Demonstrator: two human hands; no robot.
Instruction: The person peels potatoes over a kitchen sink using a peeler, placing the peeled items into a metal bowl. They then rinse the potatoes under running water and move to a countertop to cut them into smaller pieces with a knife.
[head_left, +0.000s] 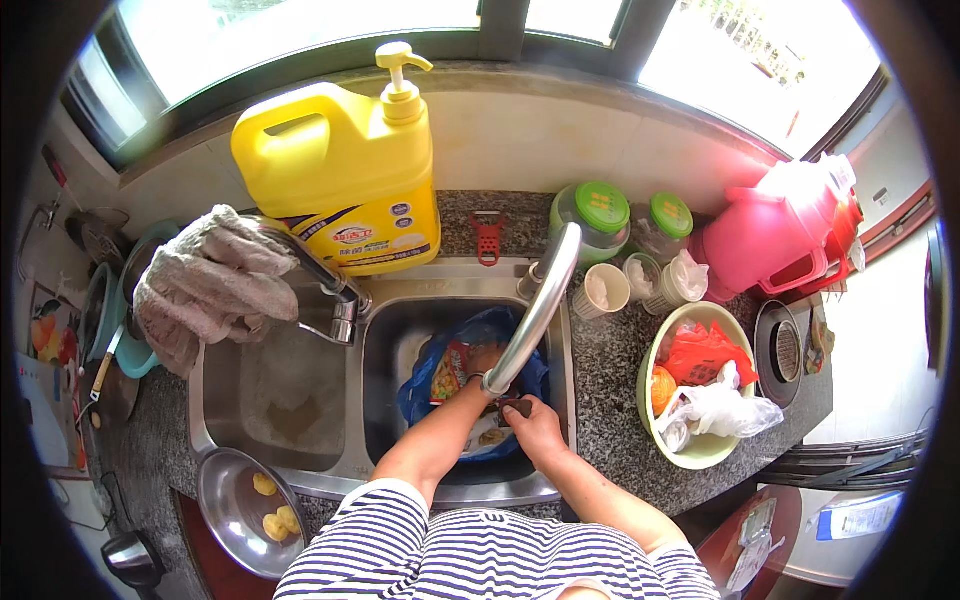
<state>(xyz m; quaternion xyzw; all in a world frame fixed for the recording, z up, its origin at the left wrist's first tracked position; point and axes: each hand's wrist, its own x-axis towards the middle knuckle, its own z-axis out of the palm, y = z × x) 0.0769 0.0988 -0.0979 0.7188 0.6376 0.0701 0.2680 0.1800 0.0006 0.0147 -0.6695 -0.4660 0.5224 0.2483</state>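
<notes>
My left hand (486, 360) reaches into a blue plastic bag (429, 375) in the right basin of a steel double sink (384, 330). The curved faucet spout (541, 315) partly covers this hand, so its fingers and anything in them are hidden. A red and yellow printed packet (450, 373) lies in the bag beside it. My right hand (534, 429), at the bag's near right edge, grips a small dark brown object (516, 410) between thumb and fingers; what it is cannot be told. Whitish material (487, 439) shows in the bag below the hands.
A steel bowl (217, 495) with several peeled potatoes stands front left. A grey cloth (217, 289) hangs over the faucet by a yellow detergent jug (337, 180). Paper cups (602, 291), a green basin (649, 405) of bags and a pink jug (772, 232) are on the right.
</notes>
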